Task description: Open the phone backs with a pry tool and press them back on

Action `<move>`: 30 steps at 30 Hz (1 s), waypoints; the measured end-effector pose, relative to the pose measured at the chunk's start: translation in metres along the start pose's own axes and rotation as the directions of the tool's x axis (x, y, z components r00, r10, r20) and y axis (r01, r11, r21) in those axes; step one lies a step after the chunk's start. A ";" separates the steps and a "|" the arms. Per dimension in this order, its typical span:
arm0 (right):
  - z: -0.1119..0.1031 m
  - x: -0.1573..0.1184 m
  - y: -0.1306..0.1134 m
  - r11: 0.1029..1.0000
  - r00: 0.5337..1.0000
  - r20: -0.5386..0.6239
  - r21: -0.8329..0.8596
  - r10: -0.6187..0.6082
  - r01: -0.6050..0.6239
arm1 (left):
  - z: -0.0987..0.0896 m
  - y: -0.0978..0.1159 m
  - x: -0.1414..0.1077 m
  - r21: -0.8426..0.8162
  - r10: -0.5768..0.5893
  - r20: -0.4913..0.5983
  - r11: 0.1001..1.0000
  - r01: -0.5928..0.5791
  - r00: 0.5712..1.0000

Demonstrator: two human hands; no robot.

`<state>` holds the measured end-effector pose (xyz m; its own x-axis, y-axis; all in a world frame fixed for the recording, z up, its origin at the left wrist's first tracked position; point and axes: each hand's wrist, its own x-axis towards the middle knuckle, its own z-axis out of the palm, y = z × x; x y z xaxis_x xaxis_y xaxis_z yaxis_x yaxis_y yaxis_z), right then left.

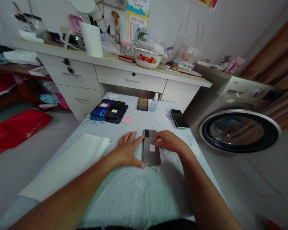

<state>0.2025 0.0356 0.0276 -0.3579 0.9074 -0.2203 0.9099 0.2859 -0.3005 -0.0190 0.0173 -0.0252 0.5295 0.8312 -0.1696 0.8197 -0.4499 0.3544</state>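
Observation:
A grey smartphone (151,157) lies back up on the cloth-covered table, its camera block at the far left corner and a small white sticker on its back. My left hand (127,150) rests beside it with fingers spread; the thumb and index finger touch its left edge. At the phone's right edge is my right hand (169,140), fingers curled in. Whatever may be pinched in those curled fingers is too small to make out.
Several stacked phones (114,110) lie at the far left, a brown-backed phone (142,104) and a spray bottle (154,103) at the far edge. A dark-screened phone (179,118) sits on the right. White folded sheets (67,166) lie left. A washing machine (230,95) stands right.

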 end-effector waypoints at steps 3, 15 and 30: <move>-0.001 0.000 -0.003 0.999 1.000 0.009 -0.033 0.011 -0.011 | 0.000 0.000 0.000 -0.003 -0.004 -0.001 1.000 0.004 1.000; 0.000 -0.002 -0.012 0.991 0.999 0.031 -0.128 0.034 -0.030 | 0.003 -0.002 0.001 -0.008 -0.006 -0.015 1.000 0.006 1.000; 0.026 0.004 0.003 0.994 0.963 -0.266 -0.084 0.044 -0.068 | 0.000 -0.001 0.000 0.015 -0.012 0.006 1.000 0.012 1.000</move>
<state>0.1982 0.0322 0.0022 -0.2491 0.9682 0.0216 0.9466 0.2481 -0.2061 -0.0196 0.0174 -0.0257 0.5210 0.8346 -0.1791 0.8291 -0.4449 0.3386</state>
